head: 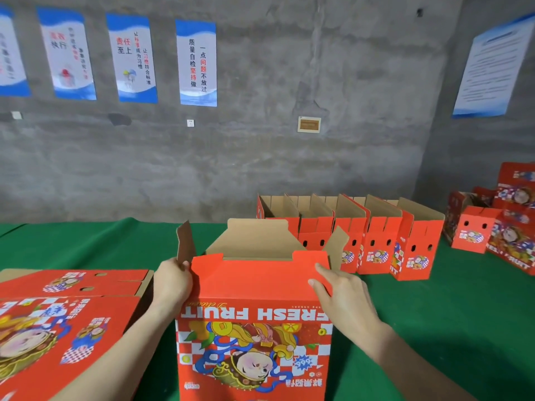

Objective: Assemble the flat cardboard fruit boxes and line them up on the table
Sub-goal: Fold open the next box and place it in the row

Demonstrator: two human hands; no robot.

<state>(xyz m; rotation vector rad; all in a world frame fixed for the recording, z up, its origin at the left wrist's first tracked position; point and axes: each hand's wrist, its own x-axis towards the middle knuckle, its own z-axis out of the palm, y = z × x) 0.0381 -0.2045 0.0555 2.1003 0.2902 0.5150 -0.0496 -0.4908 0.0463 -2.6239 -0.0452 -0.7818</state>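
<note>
A red "FRESH FRUIT" cardboard box (254, 322) stands opened into shape in front of me, upside down, its brown flaps up. My left hand (172, 280) grips its left edge by the side flap. My right hand (337, 285) lies with straight fingers on the near red flap at the box's right corner. A stack of flat red boxes (66, 316) lies at my left on the green table (434, 314). Several assembled open boxes (364, 235) stand side by side in a row at the far right of the table.
More red boxes (503, 218) are piled beyond the table's right end, against the corner. A grey concrete wall with blue-and-white posters (197, 62) runs behind the table. Green cloth shows left of the row and around the box.
</note>
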